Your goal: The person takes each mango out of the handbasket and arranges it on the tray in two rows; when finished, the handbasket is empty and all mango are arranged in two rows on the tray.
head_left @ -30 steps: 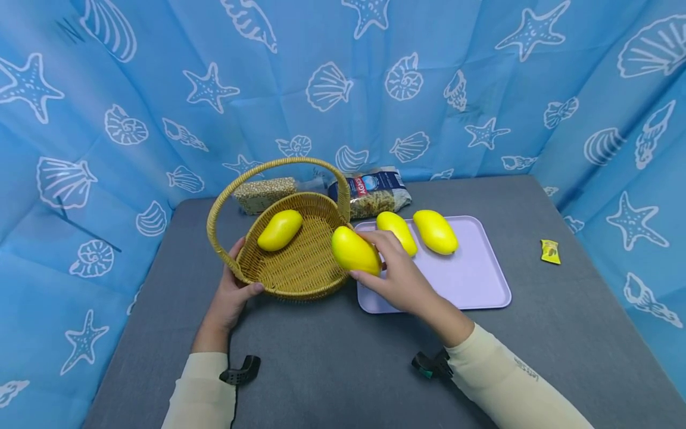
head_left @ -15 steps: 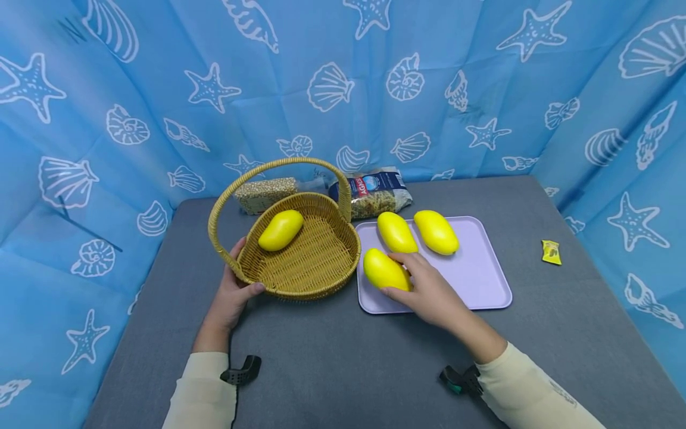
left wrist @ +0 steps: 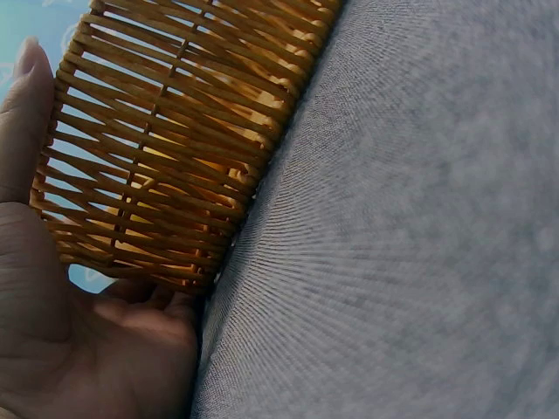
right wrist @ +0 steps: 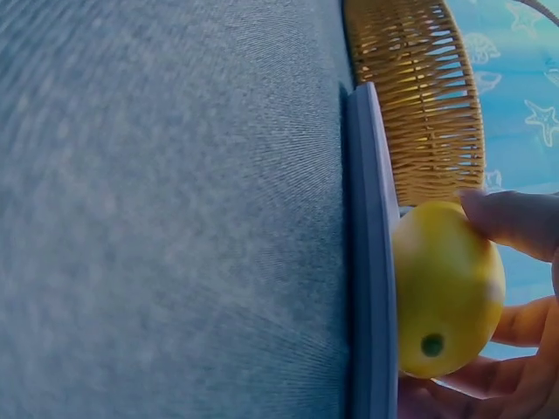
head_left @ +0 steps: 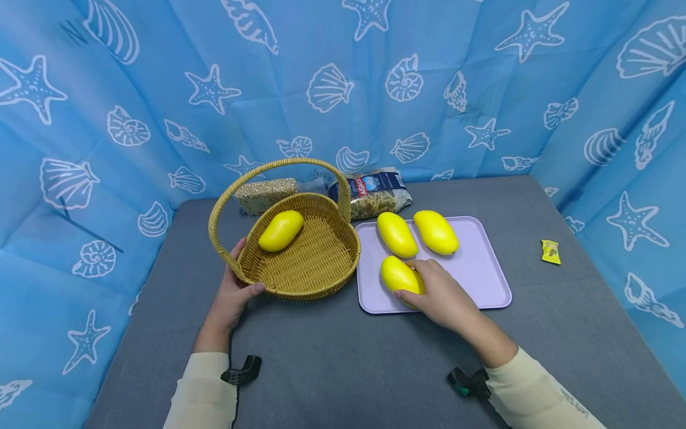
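Observation:
My right hand (head_left: 442, 292) grips a yellow mango (head_left: 399, 277) with thumb and fingers, low at the front left part of the lilac tray (head_left: 471, 280). In the right wrist view this mango (right wrist: 445, 292) sits right at the tray's surface, its dark stem end facing the camera. Two more mangoes, one on the left (head_left: 396, 234) and one on the right (head_left: 436, 232), lie behind it on the tray. My left hand (head_left: 230, 298) holds the wicker basket (head_left: 305, 292) by its left side, thumb at the rim. Inside the basket lies another mango (head_left: 281, 230).
Behind the basket lie a clear bag of pale grains (head_left: 266, 193) and a blue-labelled pasta bag (head_left: 371, 192). A small yellow wrapped packet (head_left: 550, 251) lies at the right of the grey table (head_left: 332, 369). The tall basket handle (head_left: 284, 161) arches upward. A blue curtain (head_left: 343, 89) surrounds the table.
My right hand has carried the mango from beside the basket's right rim to the right and down onto the front of the tray. The left hand and basket have stayed in place.

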Tool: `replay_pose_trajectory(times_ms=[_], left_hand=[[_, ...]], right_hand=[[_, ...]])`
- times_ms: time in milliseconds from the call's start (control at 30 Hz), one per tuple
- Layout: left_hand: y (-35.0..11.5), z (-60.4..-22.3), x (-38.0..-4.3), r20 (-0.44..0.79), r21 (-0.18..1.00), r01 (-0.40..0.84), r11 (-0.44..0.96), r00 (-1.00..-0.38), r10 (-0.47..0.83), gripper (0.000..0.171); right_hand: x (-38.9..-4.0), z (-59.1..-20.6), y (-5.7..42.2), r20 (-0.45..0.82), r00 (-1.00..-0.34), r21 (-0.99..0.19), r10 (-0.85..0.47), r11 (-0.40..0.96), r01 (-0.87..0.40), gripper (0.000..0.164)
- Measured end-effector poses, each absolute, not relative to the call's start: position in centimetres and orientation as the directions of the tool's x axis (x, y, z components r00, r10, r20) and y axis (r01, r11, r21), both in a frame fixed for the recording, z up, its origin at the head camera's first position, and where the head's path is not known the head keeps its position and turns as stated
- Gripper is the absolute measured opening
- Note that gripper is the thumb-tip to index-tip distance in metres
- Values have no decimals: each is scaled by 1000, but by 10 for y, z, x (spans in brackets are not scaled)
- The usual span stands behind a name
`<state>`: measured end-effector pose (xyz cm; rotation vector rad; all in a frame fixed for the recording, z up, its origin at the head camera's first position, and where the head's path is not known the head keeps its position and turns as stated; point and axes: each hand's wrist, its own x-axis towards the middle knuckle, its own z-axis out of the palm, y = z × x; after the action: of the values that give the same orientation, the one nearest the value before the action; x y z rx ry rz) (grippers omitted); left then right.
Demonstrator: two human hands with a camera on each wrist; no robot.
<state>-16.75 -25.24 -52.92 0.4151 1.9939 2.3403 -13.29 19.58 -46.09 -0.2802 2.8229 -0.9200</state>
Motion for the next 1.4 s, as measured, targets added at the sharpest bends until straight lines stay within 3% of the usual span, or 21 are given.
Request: replay_pose_trajectory(times_ms=[433,1400], left_hand=[[-253,-529,-167,179,975,145,-170,-962,207,105],[-252,-531,-169,154,982,129,-141,-970,186,104]], right_hand=[[-124,-454,207,-126,-945,-602,-303,780,-170,72],[-125,-457,210,-172,-963,-622,-208,781,-58,65]])
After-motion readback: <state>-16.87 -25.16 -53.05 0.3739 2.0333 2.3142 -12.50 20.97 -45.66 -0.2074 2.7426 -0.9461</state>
